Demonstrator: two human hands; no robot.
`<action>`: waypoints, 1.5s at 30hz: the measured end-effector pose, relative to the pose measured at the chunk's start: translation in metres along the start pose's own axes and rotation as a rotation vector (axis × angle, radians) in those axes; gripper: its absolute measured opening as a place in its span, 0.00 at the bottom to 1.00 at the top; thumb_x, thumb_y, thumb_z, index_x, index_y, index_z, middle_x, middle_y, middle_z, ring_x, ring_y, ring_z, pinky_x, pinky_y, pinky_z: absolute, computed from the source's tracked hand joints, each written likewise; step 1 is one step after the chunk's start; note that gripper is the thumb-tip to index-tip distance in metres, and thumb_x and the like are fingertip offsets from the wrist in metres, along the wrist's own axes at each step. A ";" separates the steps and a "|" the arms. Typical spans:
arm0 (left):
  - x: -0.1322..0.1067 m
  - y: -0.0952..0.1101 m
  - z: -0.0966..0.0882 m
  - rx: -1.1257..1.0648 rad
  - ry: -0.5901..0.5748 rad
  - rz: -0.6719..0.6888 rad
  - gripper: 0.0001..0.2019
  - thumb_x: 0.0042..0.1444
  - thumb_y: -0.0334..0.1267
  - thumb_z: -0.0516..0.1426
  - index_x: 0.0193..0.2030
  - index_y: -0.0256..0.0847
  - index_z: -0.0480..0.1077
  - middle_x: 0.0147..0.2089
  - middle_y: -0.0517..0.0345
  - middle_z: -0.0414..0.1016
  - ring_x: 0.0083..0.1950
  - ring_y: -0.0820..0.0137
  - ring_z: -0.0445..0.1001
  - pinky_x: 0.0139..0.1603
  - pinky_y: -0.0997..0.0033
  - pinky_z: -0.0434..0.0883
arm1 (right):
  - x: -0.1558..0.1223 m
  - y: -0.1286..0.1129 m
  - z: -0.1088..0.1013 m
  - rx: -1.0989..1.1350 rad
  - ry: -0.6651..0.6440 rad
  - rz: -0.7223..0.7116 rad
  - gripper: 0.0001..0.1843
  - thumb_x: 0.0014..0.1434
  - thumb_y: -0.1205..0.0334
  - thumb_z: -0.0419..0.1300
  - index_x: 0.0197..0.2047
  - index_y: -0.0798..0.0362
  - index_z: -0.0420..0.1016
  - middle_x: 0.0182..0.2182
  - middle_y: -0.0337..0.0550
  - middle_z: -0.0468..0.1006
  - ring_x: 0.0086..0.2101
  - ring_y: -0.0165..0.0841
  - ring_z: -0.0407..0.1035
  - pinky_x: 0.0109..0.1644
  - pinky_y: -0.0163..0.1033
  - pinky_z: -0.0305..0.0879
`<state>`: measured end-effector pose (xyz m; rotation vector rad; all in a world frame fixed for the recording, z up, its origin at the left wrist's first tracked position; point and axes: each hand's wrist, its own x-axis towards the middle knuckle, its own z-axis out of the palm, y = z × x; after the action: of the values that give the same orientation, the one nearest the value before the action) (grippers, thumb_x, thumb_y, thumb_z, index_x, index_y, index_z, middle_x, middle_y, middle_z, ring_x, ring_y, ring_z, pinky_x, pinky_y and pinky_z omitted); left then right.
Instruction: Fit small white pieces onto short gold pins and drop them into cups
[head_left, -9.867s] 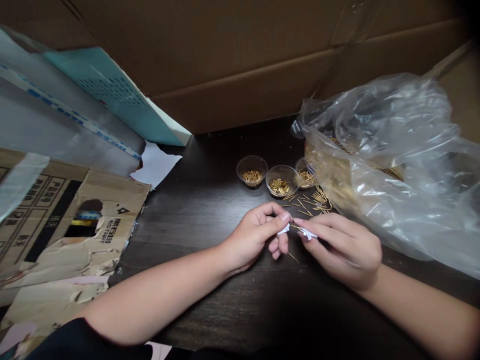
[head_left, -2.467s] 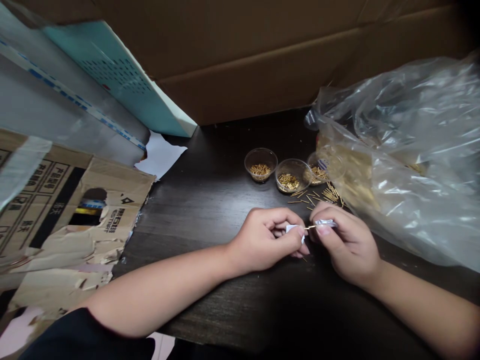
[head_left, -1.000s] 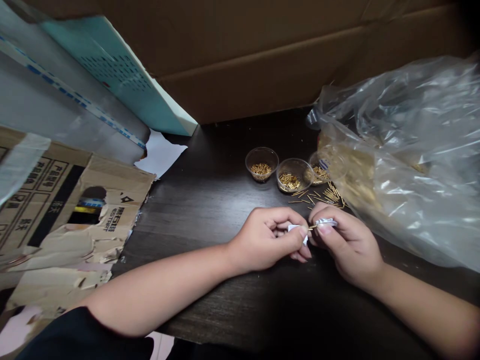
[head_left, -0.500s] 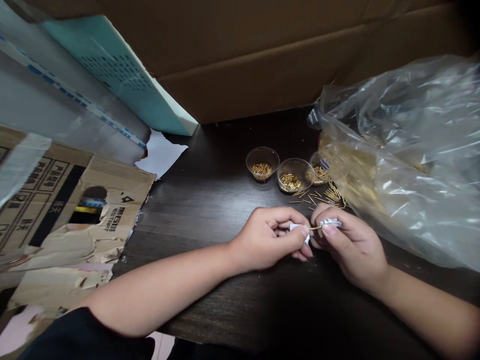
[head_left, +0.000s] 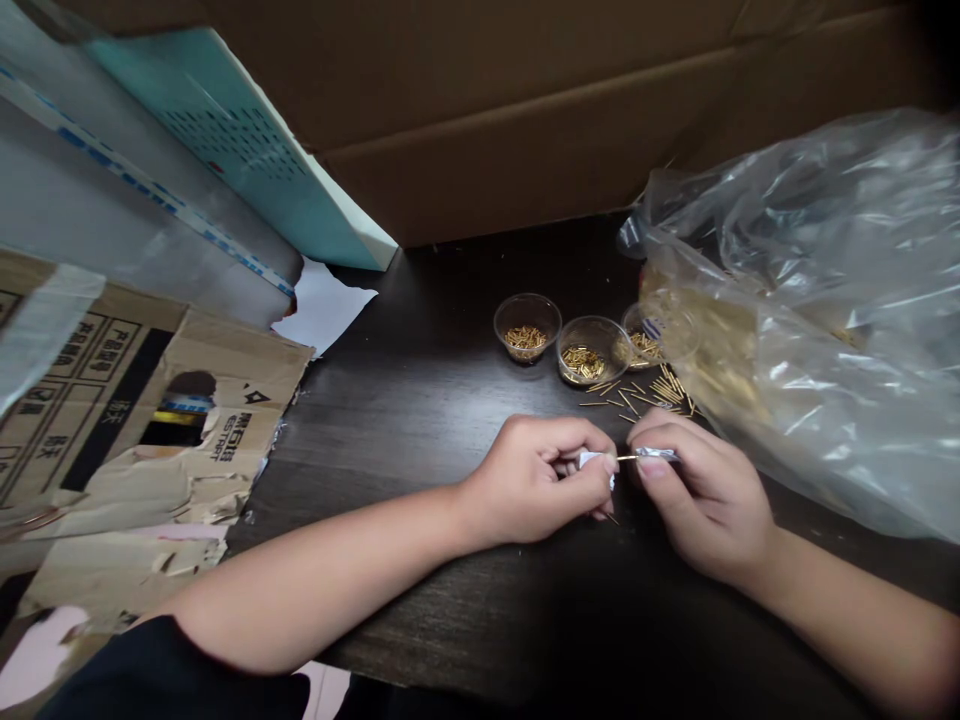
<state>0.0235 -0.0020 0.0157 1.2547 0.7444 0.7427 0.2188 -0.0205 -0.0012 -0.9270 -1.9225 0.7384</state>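
Observation:
My left hand (head_left: 544, 478) and my right hand (head_left: 701, 490) meet low over the dark wooden table (head_left: 420, 400), both closed in a pinch. Each thumb tip is wrapped in white tape. Between them they hold a thin gold pin (head_left: 627, 458), lying level. The right hand pinches its right end, the left hand its left end. A single pin (head_left: 612, 518) lies on the table under the left hand. Loose gold pins (head_left: 637, 393) are scattered just beyond the hands.
Three small clear cups (head_left: 527, 326) (head_left: 584, 350) (head_left: 643, 338) with gold parts stand in a row behind the hands. A crumpled clear plastic bag (head_left: 817, 310) fills the right side. Torn cardboard (head_left: 142, 420) lies at left, a cardboard wall (head_left: 525, 150) at the back.
Over ten seconds my hands came together on the pin. In the last second they barely moved, and the pin turned level.

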 end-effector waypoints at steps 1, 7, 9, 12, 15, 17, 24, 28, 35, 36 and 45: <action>0.000 0.000 0.000 0.031 0.003 0.018 0.06 0.58 0.34 0.60 0.33 0.33 0.72 0.24 0.58 0.76 0.23 0.78 0.73 0.25 0.82 0.70 | 0.000 0.000 0.000 -0.004 0.000 -0.001 0.07 0.66 0.71 0.53 0.38 0.51 0.67 0.31 0.42 0.70 0.31 0.33 0.66 0.33 0.40 0.64; -0.001 0.000 -0.002 0.210 0.008 0.120 0.08 0.61 0.35 0.57 0.34 0.33 0.73 0.24 0.56 0.77 0.24 0.76 0.74 0.26 0.80 0.70 | 0.003 -0.001 0.001 0.001 0.005 0.010 0.07 0.66 0.70 0.53 0.37 0.51 0.68 0.30 0.42 0.71 0.30 0.33 0.67 0.32 0.39 0.64; -0.001 -0.001 -0.003 0.250 0.002 0.133 0.08 0.62 0.36 0.57 0.34 0.33 0.73 0.24 0.56 0.78 0.24 0.76 0.75 0.26 0.80 0.70 | 0.004 -0.002 0.001 0.001 0.005 0.008 0.07 0.66 0.70 0.53 0.37 0.51 0.68 0.30 0.42 0.71 0.29 0.33 0.67 0.31 0.39 0.64; -0.001 -0.003 -0.004 0.292 -0.001 0.149 0.09 0.63 0.37 0.57 0.35 0.33 0.74 0.24 0.56 0.78 0.24 0.75 0.75 0.26 0.80 0.70 | 0.005 -0.002 0.001 0.002 -0.015 -0.002 0.07 0.66 0.71 0.53 0.37 0.52 0.68 0.30 0.42 0.71 0.29 0.33 0.67 0.32 0.39 0.65; -0.001 -0.004 -0.004 0.324 0.005 0.169 0.10 0.63 0.37 0.57 0.35 0.33 0.74 0.24 0.55 0.78 0.24 0.75 0.75 0.27 0.79 0.70 | 0.005 -0.002 0.001 0.003 -0.027 -0.003 0.07 0.66 0.72 0.53 0.37 0.52 0.68 0.30 0.42 0.71 0.30 0.32 0.67 0.32 0.38 0.65; -0.001 -0.005 -0.004 0.332 0.004 0.177 0.10 0.63 0.37 0.56 0.35 0.33 0.74 0.24 0.55 0.78 0.24 0.75 0.76 0.27 0.79 0.71 | 0.005 -0.002 0.001 0.002 -0.026 -0.002 0.08 0.66 0.72 0.53 0.37 0.52 0.68 0.30 0.42 0.71 0.30 0.32 0.67 0.32 0.38 0.65; -0.001 -0.005 -0.006 0.341 -0.002 0.178 0.10 0.63 0.38 0.56 0.36 0.33 0.74 0.25 0.55 0.79 0.24 0.75 0.75 0.28 0.78 0.71 | 0.005 -0.001 0.002 -0.026 -0.036 0.003 0.08 0.66 0.71 0.53 0.36 0.51 0.69 0.30 0.42 0.71 0.29 0.33 0.67 0.31 0.39 0.65; -0.001 -0.007 -0.005 0.341 0.017 0.166 0.09 0.63 0.37 0.56 0.36 0.34 0.74 0.25 0.56 0.78 0.25 0.75 0.75 0.29 0.78 0.71 | 0.004 0.002 0.002 -0.046 -0.037 0.005 0.08 0.66 0.71 0.54 0.36 0.51 0.69 0.30 0.43 0.72 0.30 0.33 0.67 0.32 0.40 0.66; -0.001 -0.011 -0.001 0.043 0.095 0.070 0.13 0.65 0.41 0.58 0.50 0.34 0.74 0.31 0.53 0.79 0.26 0.75 0.78 0.28 0.79 0.76 | 0.004 0.003 0.002 -0.079 0.132 -0.056 0.07 0.62 0.73 0.57 0.39 0.51 0.72 0.31 0.42 0.72 0.32 0.35 0.69 0.33 0.41 0.66; -0.001 -0.011 -0.001 0.024 0.111 0.079 0.13 0.65 0.40 0.58 0.52 0.35 0.73 0.31 0.54 0.79 0.26 0.75 0.78 0.28 0.80 0.76 | 0.004 0.002 0.002 -0.096 0.158 -0.068 0.08 0.61 0.73 0.57 0.40 0.51 0.72 0.31 0.43 0.72 0.32 0.35 0.69 0.34 0.41 0.67; -0.001 -0.010 -0.002 0.143 0.163 0.161 0.08 0.62 0.38 0.61 0.44 0.34 0.75 0.30 0.56 0.79 0.26 0.74 0.79 0.28 0.79 0.78 | 0.001 0.002 0.003 -0.111 0.108 -0.103 0.13 0.60 0.76 0.60 0.46 0.52 0.75 0.37 0.46 0.76 0.36 0.35 0.72 0.38 0.42 0.71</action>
<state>0.0221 -0.0039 0.0053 1.4074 0.8477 0.9443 0.2167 -0.0187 -0.0036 -0.9089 -1.9152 0.5152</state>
